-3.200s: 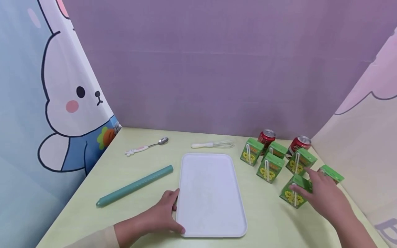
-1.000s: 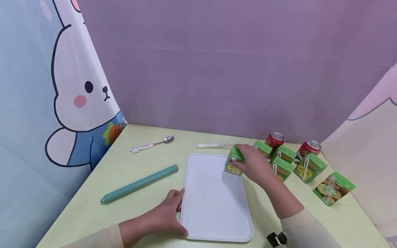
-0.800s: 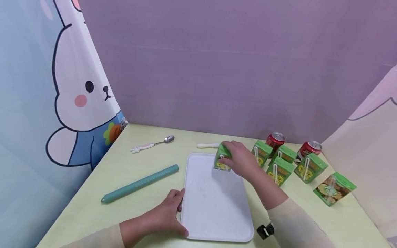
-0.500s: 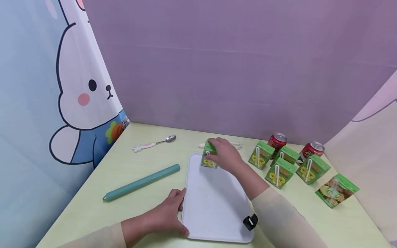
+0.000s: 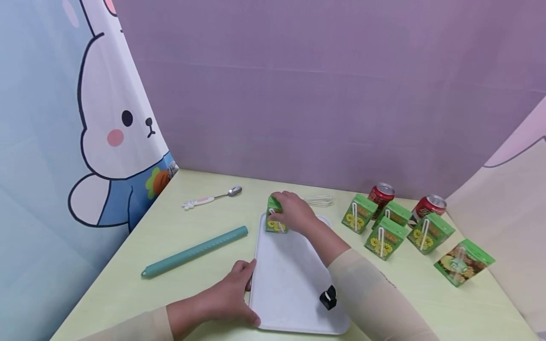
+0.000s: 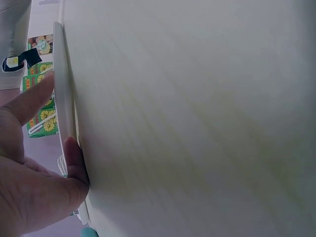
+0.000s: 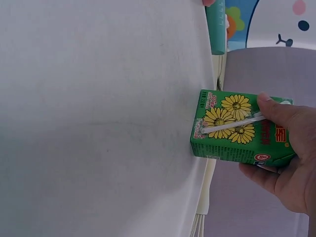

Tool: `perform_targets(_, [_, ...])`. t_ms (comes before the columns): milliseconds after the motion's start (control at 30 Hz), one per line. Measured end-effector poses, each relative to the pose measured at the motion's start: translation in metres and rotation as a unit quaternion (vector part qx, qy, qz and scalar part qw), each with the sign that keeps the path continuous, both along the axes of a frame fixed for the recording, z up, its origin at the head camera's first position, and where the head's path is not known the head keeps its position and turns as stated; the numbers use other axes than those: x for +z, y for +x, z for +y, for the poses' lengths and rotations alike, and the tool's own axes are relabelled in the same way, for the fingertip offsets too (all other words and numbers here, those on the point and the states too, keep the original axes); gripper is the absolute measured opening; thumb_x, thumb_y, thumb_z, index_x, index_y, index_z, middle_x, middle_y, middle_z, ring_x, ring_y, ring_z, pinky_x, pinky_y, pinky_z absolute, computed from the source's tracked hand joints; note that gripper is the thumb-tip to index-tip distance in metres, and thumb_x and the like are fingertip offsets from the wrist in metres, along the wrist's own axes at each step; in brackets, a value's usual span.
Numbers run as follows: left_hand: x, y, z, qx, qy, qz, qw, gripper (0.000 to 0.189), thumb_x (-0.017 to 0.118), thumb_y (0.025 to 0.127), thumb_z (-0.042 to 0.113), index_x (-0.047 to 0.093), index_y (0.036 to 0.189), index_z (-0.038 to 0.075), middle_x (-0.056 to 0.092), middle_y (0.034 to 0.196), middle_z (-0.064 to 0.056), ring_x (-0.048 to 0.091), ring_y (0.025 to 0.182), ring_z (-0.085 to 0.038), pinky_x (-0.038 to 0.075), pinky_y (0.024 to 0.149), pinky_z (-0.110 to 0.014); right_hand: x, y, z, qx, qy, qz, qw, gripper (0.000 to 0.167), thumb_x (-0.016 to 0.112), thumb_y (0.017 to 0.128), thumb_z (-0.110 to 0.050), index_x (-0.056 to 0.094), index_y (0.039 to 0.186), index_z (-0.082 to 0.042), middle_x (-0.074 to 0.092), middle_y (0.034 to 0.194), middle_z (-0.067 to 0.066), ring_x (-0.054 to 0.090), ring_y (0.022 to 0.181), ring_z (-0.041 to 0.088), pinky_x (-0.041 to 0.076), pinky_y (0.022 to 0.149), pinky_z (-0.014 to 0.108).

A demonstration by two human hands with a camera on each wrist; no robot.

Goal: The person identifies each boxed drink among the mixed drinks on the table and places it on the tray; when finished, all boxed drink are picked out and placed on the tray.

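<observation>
My right hand (image 5: 295, 214) grips a green drink carton (image 5: 276, 225), with printed yellow flowers and a white straw, at the far left corner of a white tray (image 5: 294, 284). In the right wrist view the carton (image 7: 227, 140) stands with its base at the tray surface, thumb on one side and fingers on the other. My left hand (image 5: 226, 298) holds the tray's near left edge, the thumb at the corner. Seen from the left wrist, fingertips press against the tray's rim (image 6: 61, 94). A whisk (image 5: 320, 201) lies behind the tray, its handle hidden by the right hand.
Several more green cartons (image 5: 386, 237) stand to the tray's right, one (image 5: 462, 263) nearer the right edge. Two red cans (image 5: 381, 194) stand behind them. A teal stick (image 5: 194, 252) lies left of the tray; a spoon (image 5: 213, 197) with a white-pink handle lies farther back.
My right hand has taken a carton from the group on the right and carried it left across the tray to its far left corner. My left hand has stayed at the tray edge.
</observation>
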State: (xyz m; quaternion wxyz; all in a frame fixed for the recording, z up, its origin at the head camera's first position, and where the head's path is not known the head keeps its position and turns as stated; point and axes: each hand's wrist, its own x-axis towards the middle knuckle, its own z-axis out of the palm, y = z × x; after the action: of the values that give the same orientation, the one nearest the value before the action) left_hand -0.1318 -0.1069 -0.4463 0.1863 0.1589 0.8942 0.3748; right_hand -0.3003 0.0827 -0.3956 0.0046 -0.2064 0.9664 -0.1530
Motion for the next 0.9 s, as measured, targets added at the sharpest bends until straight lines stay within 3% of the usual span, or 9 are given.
perform_targets(300, [-0.004,-0.001,-0.002,-0.004,0.01,0.002,0.9999,0.132,0.095,0.054,0.038,0.02,0.154,-0.002,0.035,0.129,-0.009,0.049,0.098,-0.012,0.044,0.085,-0.025,-0.003,0.001,-0.002,-0.007,0.012,-0.011,0.9998,0.068,0.074,0.084,-0.045,0.048,0.143,-0.023,0.057,0.128,0.003,0.055,0.112,0.02,0.049,0.093,0.042])
perform_targets(600, [-0.002,0.0,-0.001,-0.003,0.012,-0.001,0.9999,0.132,0.095,0.054,0.037,0.019,0.154,-0.003,0.035,0.131,-0.01,0.051,0.1,-0.012,0.045,0.087,-0.025,-0.005,0.003,0.0,-0.004,0.018,-0.001,0.9998,0.072,0.073,0.084,-0.05,0.045,0.145,-0.024,0.056,0.123,0.002,0.054,0.106,0.019,0.05,0.089,0.04])
perform_targets(767, [-0.001,-0.001,0.0,-0.002,0.008,-0.005,1.0,0.132,0.095,0.054,0.037,0.019,0.154,-0.002,0.035,0.132,-0.011,0.05,0.1,-0.013,0.045,0.089,-0.027,0.003,0.005,0.014,-0.011,0.004,0.001,0.9999,0.088,0.064,0.083,-0.064,0.03,0.154,-0.024,0.043,0.147,0.009,0.046,0.131,0.028,0.044,0.1,0.05])
perform_targets(900, [0.0,-0.001,0.001,-0.001,0.005,-0.006,1.0,0.132,0.095,0.054,0.038,0.019,0.154,-0.002,0.035,0.131,-0.01,0.05,0.1,-0.012,0.045,0.089,-0.028,0.02,0.007,0.038,-0.018,-0.035,0.018,0.999,0.093,0.056,0.084,-0.071,0.026,0.156,-0.02,0.032,0.157,0.011,0.031,0.144,0.034,0.033,0.109,0.057])
